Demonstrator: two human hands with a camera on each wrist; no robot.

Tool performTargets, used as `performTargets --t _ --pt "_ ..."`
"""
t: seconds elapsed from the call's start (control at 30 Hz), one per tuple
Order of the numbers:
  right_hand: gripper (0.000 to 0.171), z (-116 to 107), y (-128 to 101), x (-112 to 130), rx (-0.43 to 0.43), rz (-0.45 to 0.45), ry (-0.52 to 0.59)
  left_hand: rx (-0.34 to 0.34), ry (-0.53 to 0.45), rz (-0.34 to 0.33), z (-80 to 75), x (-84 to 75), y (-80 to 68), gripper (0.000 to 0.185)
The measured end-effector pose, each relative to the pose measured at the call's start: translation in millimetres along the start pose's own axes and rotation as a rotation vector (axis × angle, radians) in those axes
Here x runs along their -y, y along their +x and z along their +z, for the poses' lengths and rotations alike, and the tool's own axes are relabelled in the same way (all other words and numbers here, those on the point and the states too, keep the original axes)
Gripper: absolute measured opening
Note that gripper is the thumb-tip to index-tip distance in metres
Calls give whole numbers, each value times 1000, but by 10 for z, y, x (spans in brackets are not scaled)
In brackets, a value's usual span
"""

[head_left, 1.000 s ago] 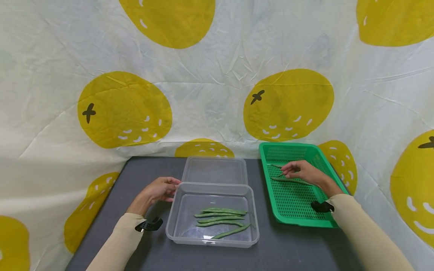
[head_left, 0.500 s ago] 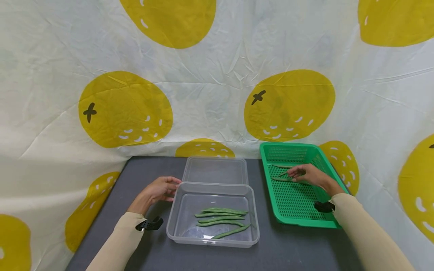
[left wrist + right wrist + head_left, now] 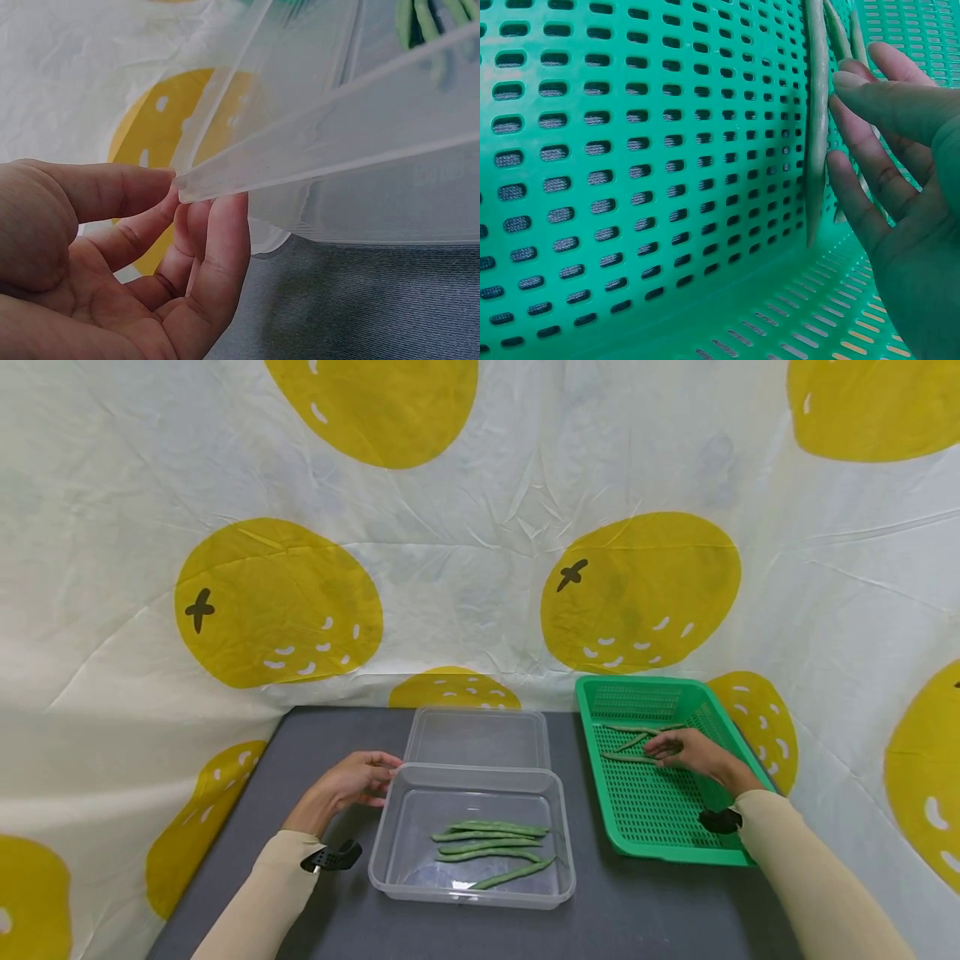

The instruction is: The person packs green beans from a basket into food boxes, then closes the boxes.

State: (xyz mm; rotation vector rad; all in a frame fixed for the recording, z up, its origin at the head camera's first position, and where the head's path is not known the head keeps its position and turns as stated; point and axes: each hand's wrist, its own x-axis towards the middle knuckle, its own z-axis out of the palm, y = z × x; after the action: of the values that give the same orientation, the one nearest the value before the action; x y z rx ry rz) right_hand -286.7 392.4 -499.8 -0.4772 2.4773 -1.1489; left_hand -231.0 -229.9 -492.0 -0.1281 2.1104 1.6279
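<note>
Beans going from the green basket to the clear tub, several in, a few left

At the table's left, the left hand [image 3: 352, 781] steadies the clear tub [image 3: 390, 827], fingers [image 3: 217, 247] curled round its rim corner; five beans [image 3: 487, 843] already lie inside, its lid [image 3: 476, 737] just behind. At the right edge, the right hand [image 3: 693, 752] rests in the green basket [image 3: 660, 852], fingers [image 3: 862, 195] relaxed, touching the remaining beans [image 3: 630, 757] without gripping. Nothing blocks the path between.
</note>
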Motion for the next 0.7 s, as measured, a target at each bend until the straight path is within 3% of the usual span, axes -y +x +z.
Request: performTargets --t 0.27,0.7 --pt "30 23 -18 -44 -37 -14 -82 -3 -5 4 12 33 6 35" --pt "27 43 -78 -65 -19 40 -100 12 -13 1 26 15 -24 36"
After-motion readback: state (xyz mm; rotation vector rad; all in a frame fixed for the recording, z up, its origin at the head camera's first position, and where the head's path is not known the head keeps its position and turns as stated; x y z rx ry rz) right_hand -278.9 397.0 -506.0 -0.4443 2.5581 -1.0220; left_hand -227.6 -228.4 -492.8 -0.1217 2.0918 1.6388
